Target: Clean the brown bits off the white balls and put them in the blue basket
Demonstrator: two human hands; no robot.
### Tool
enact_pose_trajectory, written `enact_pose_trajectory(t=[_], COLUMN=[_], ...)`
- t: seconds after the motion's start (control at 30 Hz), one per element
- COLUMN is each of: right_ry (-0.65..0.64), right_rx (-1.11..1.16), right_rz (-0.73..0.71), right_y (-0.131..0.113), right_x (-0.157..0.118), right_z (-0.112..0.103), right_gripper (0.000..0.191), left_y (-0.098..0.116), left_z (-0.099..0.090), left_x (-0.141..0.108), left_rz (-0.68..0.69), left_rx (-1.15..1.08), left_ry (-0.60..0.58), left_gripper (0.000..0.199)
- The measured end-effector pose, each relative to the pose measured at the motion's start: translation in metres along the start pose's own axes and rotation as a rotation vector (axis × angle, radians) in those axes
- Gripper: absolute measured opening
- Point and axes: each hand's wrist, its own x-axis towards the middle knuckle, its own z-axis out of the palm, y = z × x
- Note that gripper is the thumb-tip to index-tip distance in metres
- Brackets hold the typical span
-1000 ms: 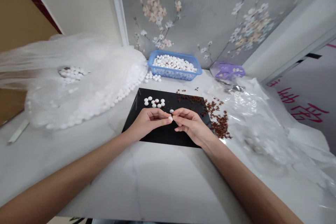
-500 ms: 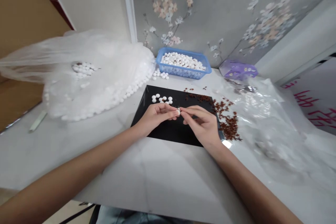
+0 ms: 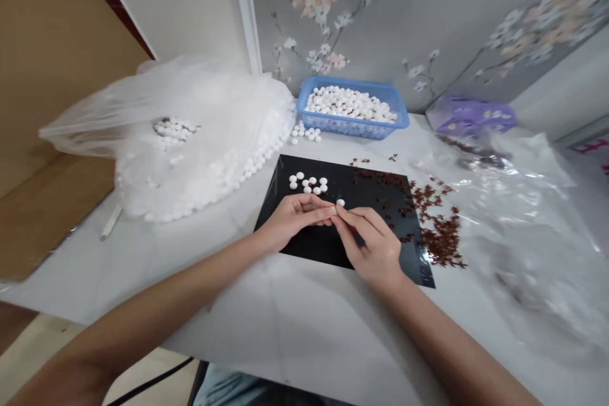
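Over a black mat (image 3: 309, 247), my left hand (image 3: 302, 219) and my right hand (image 3: 368, 238) meet at the fingertips. Both are closed in a pinch on a small white ball (image 3: 333, 210), mostly hidden by the fingers. Just beyond the fingertips shows another white ball (image 3: 340, 202); whether it lies on the mat or touches the fingers I cannot tell. A loose group of white balls (image 3: 313, 182) rests on the mat's far left part. Small brown star-shaped pieces (image 3: 440, 235) are spread over the mat's right side and the table beside it.
A blue basket (image 3: 352, 127) full of white balls stands by the wall, with several balls (image 3: 306, 132) next to it. At left sits a big translucent bag (image 3: 204, 133) of white balls. Clear plastic bags (image 3: 523, 222) and a purple package (image 3: 476, 115) occupy the right.
The view has shifted, so the scene sits further right. A white ball now shows beyond the fingertips, and the one in the pinch is more covered. Both hands stay together over the mat.
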Motion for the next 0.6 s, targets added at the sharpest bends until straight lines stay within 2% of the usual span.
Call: enact_pose_trajectory(t=[0.27, 0.6], right_ry=[0.007, -0.058], right_rx=[-0.014, -0.092], right_rz=[0.125, 0.014], right_y=[-0.0066, -0.0018], right_x=[0.0007, -0.0015], right_z=[0.0063, 0.0053], right_gripper=[0.030, 0.019], left_y=[0.0078, 0.0051], left_z=[-0.0043, -0.0050], left_x=[-0.0017, 0.0013], left_rz=[-0.128, -0.130], left_rx=[-0.103, -0.126], left_ry=[-0.021, -0.028], left_gripper=[0.019, 0.016])
